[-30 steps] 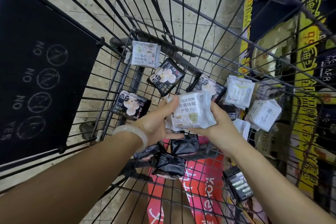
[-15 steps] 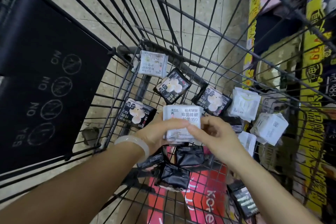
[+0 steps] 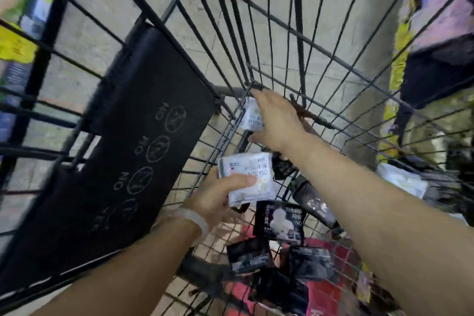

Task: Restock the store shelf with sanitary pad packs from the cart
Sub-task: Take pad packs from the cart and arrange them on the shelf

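Observation:
I look down into a black wire cart (image 3: 282, 28). My left hand (image 3: 214, 204) grips a white pad pack (image 3: 252, 174) printed with 150, thumb across its front, held above the cart floor. My right hand (image 3: 279, 123) stretches to the cart's far corner, fingers straight over another white pad pack (image 3: 250, 118) that leans against the wire, thumb just below it. Black pad packs (image 3: 279, 220) lie on the cart floor under my arms, with more of them (image 3: 248, 255) nearer me.
A black child-seat flap (image 3: 143, 141) with NO/YES icons hangs on the cart's left side. A white pack (image 3: 402, 179) lies at the right of the cart. Red packaging (image 3: 331, 292) lies on the bottom. Blurred shelves with yellow labels (image 3: 400, 41) stand beyond the right wall.
My right hand let go of the white 150 pack and reached forward to the far-corner white pack. My left hand now holds the 150 pack alone. The view swung right.

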The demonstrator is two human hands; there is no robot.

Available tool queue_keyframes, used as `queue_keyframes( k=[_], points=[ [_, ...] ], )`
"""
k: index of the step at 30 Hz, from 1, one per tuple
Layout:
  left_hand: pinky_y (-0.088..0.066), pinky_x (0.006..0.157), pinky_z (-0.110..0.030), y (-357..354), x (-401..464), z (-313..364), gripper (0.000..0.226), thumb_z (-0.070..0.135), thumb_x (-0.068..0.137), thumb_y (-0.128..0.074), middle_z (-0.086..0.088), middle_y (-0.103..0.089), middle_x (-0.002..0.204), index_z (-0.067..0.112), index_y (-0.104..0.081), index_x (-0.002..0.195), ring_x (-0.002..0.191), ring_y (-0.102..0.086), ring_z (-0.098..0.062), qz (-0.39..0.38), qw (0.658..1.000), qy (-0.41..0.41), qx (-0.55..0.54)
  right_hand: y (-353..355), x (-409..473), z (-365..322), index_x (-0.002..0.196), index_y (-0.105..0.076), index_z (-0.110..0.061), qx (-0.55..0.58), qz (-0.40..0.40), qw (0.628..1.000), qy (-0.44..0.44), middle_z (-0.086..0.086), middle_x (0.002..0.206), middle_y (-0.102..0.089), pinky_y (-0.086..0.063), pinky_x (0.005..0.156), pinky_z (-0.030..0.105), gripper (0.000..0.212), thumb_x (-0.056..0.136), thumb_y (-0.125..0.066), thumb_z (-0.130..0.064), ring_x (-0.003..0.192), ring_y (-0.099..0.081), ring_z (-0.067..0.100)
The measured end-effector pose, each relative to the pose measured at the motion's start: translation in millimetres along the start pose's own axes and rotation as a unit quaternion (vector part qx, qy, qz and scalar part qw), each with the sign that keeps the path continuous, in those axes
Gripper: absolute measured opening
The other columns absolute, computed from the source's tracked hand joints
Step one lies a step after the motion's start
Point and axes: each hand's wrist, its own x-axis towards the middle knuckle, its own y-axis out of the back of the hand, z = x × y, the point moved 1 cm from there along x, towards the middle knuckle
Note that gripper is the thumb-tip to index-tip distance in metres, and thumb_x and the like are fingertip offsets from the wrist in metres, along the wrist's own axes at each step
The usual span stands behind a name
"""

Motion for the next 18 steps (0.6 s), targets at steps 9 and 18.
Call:
queue_keyframes(
  k=[9, 18],
  points=[
    [-0.053, 0.069, -0.030, 3, 3, -4, 0.076, 0.025, 0.049, -0.082, -0.007, -0.075, 0.095, 0.008, -0.059, 0.119, 0.084, -0.072, -0.022, 0.025, 0.999, 0.030, -0.022, 38, -64, 8, 0.142, -0.030, -0.035, 0.214, 0.099, 0.957, -0.167, 0.005, 0.120, -0.035, -0.032, 0.072, 0.003, 0.074, 0.078, -0.068, -0.040, 0.088, -0.049, 0.002],
    [-0.053, 0.083, -0.043, -42, 6, -9, 0.070, 0.035, 0.075, -0.062, -0.018, -0.055, 0.129, 0.004, -0.041, 0.135, 0.105, -0.060, -0.034, 0.084, 0.995, 0.051, 0.004, 68, -156, -10, 0.110, -0.049, -0.024, 0.387, -0.057, 0.893, -0.223, -0.013, 0.098, -0.056, -0.042, 0.063, 0.002, 0.069, 0.056, -0.067, -0.063, 0.079, -0.053, -0.007]
  ],
)
